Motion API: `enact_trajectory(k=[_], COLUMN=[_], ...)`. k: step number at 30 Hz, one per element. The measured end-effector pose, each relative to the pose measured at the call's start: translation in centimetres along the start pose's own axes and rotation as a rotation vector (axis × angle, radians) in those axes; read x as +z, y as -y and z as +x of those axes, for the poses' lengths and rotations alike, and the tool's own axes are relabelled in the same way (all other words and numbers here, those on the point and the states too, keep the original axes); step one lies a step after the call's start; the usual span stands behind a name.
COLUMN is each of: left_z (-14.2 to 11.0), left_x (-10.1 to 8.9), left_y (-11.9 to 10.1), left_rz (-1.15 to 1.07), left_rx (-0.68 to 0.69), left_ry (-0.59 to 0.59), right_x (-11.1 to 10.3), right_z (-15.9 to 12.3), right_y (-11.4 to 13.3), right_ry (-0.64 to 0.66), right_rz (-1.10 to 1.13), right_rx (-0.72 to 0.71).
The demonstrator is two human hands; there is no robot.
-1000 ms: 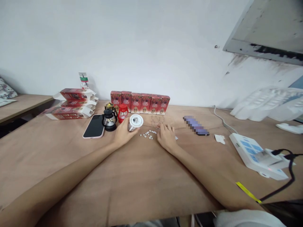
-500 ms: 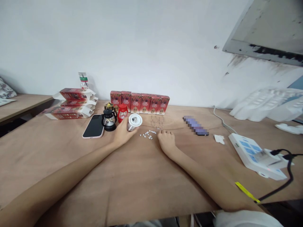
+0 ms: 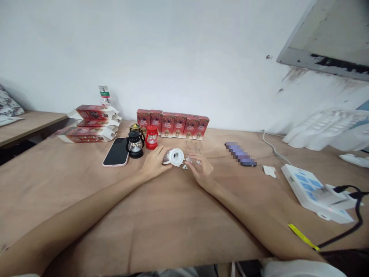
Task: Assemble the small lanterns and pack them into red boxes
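Observation:
My left hand (image 3: 154, 161) is closed around a small white lantern (image 3: 176, 157), tilted so its round base faces me. A dark opening with metal contacts shows in the middle of the base. Close to the lantern's right side, my right hand (image 3: 204, 169) pinches a small pale piece (image 3: 188, 159) between thumb and fingers; its kind is too small to make out. Several button cells (image 3: 185, 167) lie on the table between the hands, partly hidden by them. Behind the left hand stand a black lantern (image 3: 135, 145), a red lantern (image 3: 151, 137) and a gold-topped lantern (image 3: 135, 127).
Small metal pieces (image 3: 193, 146) lie beyond the right hand. Red boxes (image 3: 173, 125) line the wall, and opened cartons (image 3: 86, 134) are stacked at left. A phone (image 3: 116, 152), a pixelated purple item (image 3: 240, 154) and a power strip (image 3: 314, 194) with cables rest on the wooden table (image 3: 173, 223).
My left hand has brought the lantern right and tipped its base further toward me. My right hand has turned, now pinching a small pale piece beside the lantern.

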State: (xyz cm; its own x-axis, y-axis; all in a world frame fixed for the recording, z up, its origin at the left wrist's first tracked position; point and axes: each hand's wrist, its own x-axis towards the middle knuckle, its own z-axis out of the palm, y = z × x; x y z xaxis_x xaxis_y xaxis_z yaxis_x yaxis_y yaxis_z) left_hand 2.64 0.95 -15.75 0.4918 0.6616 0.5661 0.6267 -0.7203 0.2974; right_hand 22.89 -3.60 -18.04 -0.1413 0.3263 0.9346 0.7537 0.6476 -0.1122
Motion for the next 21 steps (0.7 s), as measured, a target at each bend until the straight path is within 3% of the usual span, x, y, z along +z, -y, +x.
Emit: enact_trajectory(k=[4, 9, 15, 21], left_z=[-0.1, -0.2, -0.3, -0.3], left_x=[-0.1, -0.1, 0.1, 0.1], left_y=[-0.4, -0.5, -0.2, -0.2], left_rz=[0.037, 0.040, 0.076, 0.082], left_rx=[0.079, 0.152, 0.204, 0.225], left_ry=[0.046, 0.050, 0.057, 0.055], right_x=[-0.3, -0.6, -0.4, -0.6], right_z=[0.2, 0.1, 0.0, 0.6], right_y=[0.7, 1.1, 1.2, 1.7], right_ry=[-0.001, 0.029, 0.004, -0.077], right_rz=[0.084, 0.128, -0.097, -0.101], right_rx=[-0.028, -0.169, -0.256, -0.379])
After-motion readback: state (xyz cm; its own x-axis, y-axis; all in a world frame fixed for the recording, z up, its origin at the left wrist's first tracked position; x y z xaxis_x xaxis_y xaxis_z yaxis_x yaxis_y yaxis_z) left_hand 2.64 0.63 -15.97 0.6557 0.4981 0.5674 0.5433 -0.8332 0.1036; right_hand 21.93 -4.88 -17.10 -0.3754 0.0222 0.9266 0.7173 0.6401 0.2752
